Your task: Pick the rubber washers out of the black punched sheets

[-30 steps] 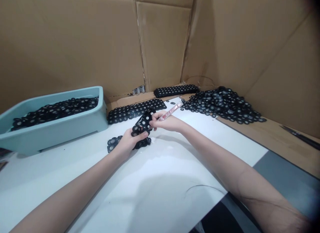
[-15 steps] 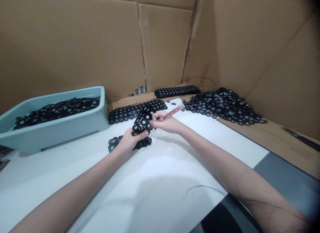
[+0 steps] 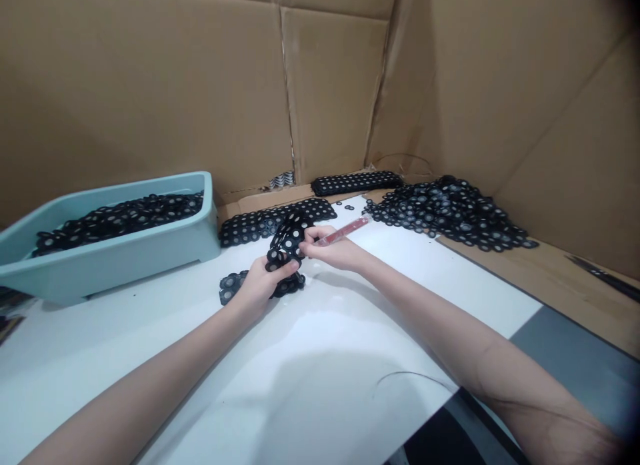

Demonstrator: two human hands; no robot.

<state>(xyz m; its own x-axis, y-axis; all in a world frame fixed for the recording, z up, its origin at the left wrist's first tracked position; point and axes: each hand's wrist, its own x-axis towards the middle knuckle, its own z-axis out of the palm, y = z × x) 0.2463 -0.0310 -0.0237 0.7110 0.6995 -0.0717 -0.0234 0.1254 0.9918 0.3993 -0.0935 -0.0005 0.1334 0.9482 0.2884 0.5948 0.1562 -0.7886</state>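
Note:
My left hand [image 3: 265,278] is closed on a bent black sheet of joined round pieces with pale centres [image 3: 293,235]. My thumb presses on the sheet's near end. At the sheet's right edge is my right hand [image 3: 327,247], its fingers closed round a slim pen-like tool with a reddish see-through handle [image 3: 345,232]. The handle points up and to the right; the working tip is hidden by my fingers and the sheet. Under and beside my left hand, another piece of black sheet [image 3: 231,287] lies on the white table.
A light blue tub [image 3: 150,248] of loose black rings stands at the left. Flat stacks of dotted black sheets [image 3: 357,182] lie at the back. A heap of loose black rings [image 3: 450,208] sits back right, with a dark pointed tool [image 3: 605,275] beyond. Cardboard walls [image 3: 330,85] enclose the table.
The view has shifted very slightly. The pen-like tool's handle has tipped a little lower; both hands keep their hold on the sheet and tool.

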